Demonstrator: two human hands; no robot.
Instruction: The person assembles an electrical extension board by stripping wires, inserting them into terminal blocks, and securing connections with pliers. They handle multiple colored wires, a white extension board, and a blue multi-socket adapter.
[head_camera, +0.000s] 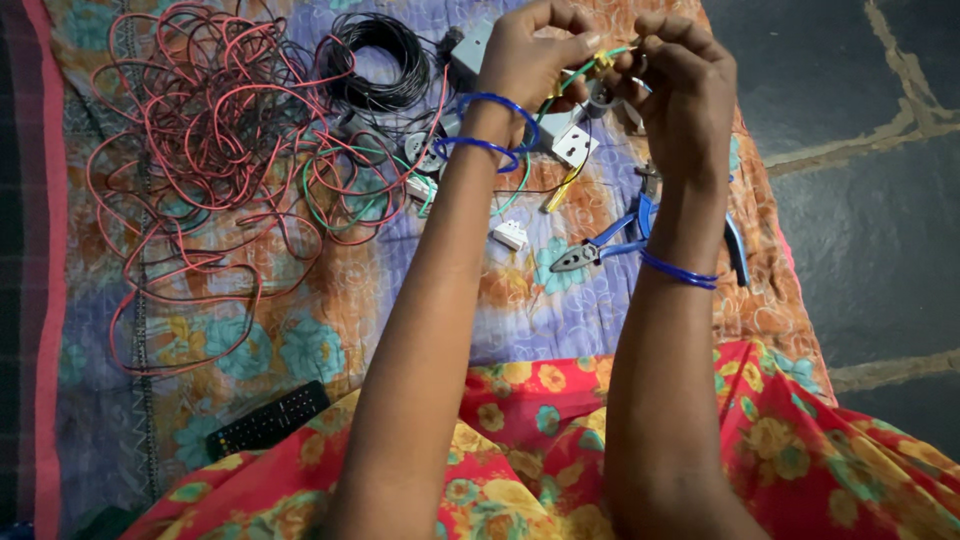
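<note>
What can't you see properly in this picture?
- Head view: the wire ends pinched between the left hand and right hand are covered by the fingers.
- The grey box is mostly behind the left hand.
- The blue-handled pliers are partly behind the right forearm.
- The black remote has buttons too small to tell apart.

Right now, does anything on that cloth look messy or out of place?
The red wire sprawls in a loose tangle over the left of the floral cloth, not coiled like the black wire. A black remote control lies among the electrical parts.
</note>
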